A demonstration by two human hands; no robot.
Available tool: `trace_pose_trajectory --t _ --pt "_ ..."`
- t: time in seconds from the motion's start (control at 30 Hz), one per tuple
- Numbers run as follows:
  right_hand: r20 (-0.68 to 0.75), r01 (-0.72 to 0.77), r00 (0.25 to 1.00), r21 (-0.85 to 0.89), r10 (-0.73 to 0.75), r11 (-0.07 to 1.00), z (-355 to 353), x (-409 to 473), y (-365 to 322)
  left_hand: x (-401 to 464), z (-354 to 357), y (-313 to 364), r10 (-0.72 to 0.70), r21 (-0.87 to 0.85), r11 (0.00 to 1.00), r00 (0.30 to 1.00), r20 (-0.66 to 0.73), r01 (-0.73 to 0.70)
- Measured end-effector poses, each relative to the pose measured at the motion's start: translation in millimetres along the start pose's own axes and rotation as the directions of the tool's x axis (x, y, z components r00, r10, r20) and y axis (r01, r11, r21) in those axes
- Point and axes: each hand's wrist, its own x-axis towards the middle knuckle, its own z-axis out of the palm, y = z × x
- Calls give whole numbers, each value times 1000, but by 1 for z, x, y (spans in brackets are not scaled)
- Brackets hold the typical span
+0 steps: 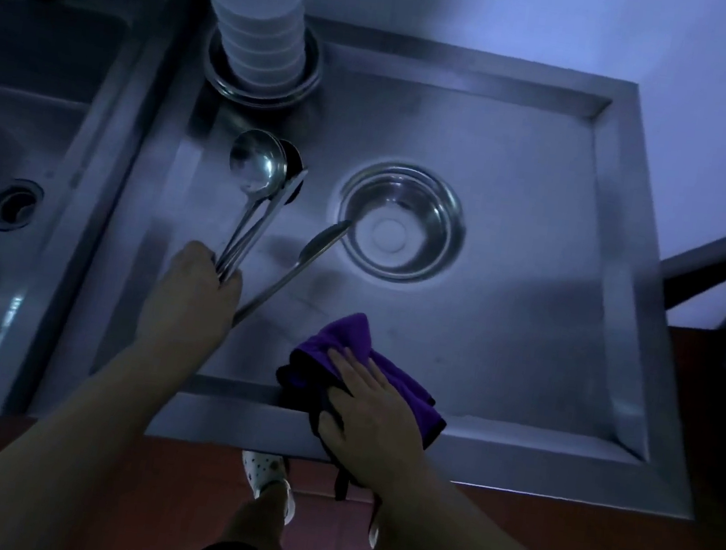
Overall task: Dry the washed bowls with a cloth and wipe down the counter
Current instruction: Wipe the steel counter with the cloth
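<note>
At near edge of counter (527,342), right hand (372,414) presses flat on cloth (390,373); advise overlapping strokes farward. Left hand (193,289) grips ladles (254,196), lifted clear. Steel bowl (400,219) holds nothing visible. Far left, stacked bowls (258,25) nest in steel basins (261,86).

A steel counter (503,348) with a raised rim is taking up most of the view, and a sink (22,147) is lying just left of it. On the counter, a stack of white bowls (258,25) is sitting in steel bowls (260,93) at the far left corner, a single steel bowl (400,222) is standing upright near the middle, and a long-handled spatula (298,261) is lying just beside it, its tip at the rim. A purple cloth (342,346) is lying on the near edge, draping over the rim
</note>
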Motion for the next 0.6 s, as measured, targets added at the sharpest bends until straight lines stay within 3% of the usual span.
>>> trace_pose_trajectory --t 0.3,0.4,0.5,0.57,0.6 --pt "39 -147 988 -74 150 986 -68 -77 135 -56 74 97 -36 -17 999 999 41 37" --pt "116 -163 978 -83 172 983 -90 -98 176 -74 96 120 -47 -17 999 997 56 48" --pt "213 -173 967 161 137 972 -111 -105 195 -86 108 137 -52 -5 999 997 53 53" --pt "89 -255 967 335 239 907 -125 -111 204 -92 113 146 -51 9 999 998 39 50" --pt "-24 -289 950 304 311 908 -129 -115 210 -94 114 149 -48 13 999 998 28 48"
